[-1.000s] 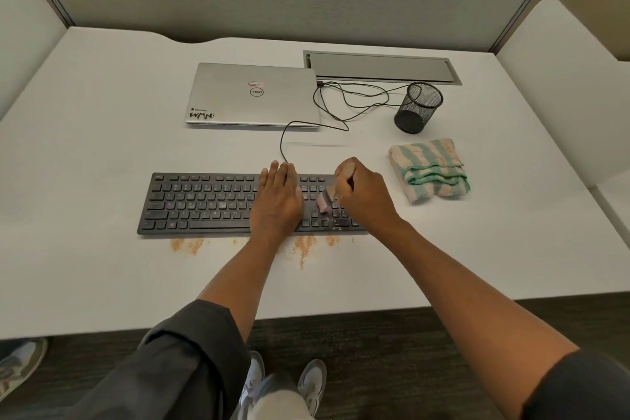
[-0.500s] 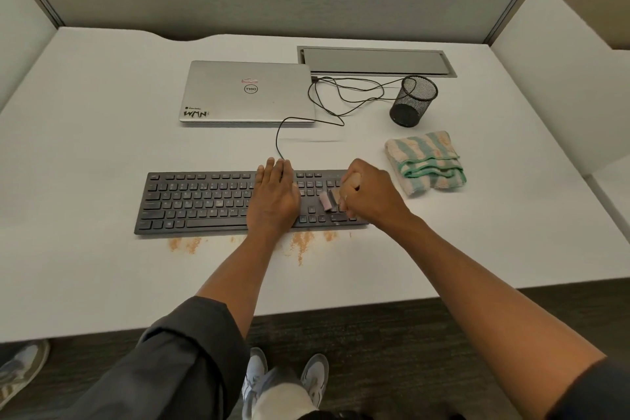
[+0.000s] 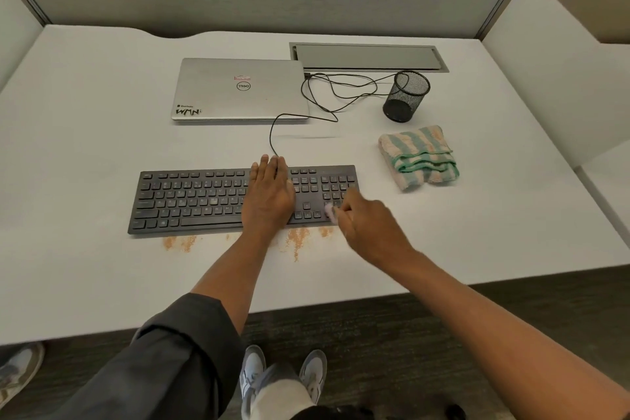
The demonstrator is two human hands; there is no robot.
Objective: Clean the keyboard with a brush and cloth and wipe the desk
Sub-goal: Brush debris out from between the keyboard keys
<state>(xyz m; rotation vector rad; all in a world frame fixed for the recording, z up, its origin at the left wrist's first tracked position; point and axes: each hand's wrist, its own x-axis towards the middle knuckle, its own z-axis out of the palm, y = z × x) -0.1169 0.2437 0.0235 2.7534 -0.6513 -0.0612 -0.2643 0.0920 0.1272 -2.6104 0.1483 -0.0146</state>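
The keyboard (image 3: 238,199) lies along the front part of the desk (image 3: 85,153), a little left of centre, its cable running back toward the closed laptop (image 3: 238,89). The left hand (image 3: 271,194) rests flat on the keys with fingers straight, pinning the board down. The right hand (image 3: 366,225), blurred, is curled round a small pink brush (image 3: 330,213) whose tip touches the keys at the keyboard's right front corner. Orange crumbs (image 3: 296,239) lie on the desk just in front of the keyboard's front edge, in a few patches. The striped cloth (image 3: 419,157) sits folded just beyond the keyboard's right end, untouched, with a mesh cup (image 3: 405,95) behind it. The step looks like brushing dirt out of the number pad. To do it well, I'd keep the strokes short and all toward the front edge, work the bristles between the key rows, and hold the board firm with the flat hand so it doesn't slide; the crumbs then gather in one strip for the cloth to take.
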